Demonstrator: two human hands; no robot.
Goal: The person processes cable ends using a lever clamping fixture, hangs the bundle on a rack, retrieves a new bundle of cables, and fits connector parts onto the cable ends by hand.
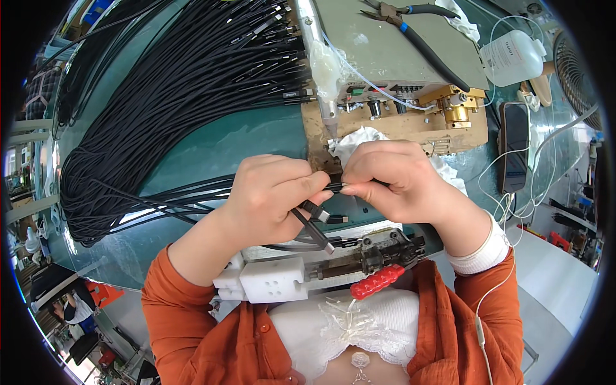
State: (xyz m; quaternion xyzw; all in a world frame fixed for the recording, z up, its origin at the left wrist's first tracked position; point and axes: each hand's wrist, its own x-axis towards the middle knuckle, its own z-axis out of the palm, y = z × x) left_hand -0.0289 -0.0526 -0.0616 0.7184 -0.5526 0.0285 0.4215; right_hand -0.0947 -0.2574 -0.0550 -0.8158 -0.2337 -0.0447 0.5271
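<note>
My left hand (273, 196) is closed around several black USB cables (312, 232), whose connector ends stick out below the fingers. Thumb and forefinger pinch one cable close to its end. Just to the right, my right hand (399, 183) pinches the same thin black piece between thumb and fingertips, so the two hands nearly meet. What exactly lies between the right fingertips is mostly hidden. Beneath the hands is a clamp fixture with a red handle (378, 281) and a white plastic block (274, 280). A glue dispensing nozzle (330, 115) points down beyond the hands, beside crumpled white tissue (362, 140).
A large bundle of black cables (147, 109) covers the left of the green table (256, 142). Behind stands a beige control box (378, 51) with pliers (417, 38) on top. A white bottle (513, 59), a phone (514, 144), a fan (575, 74) and loose thin wires are at right.
</note>
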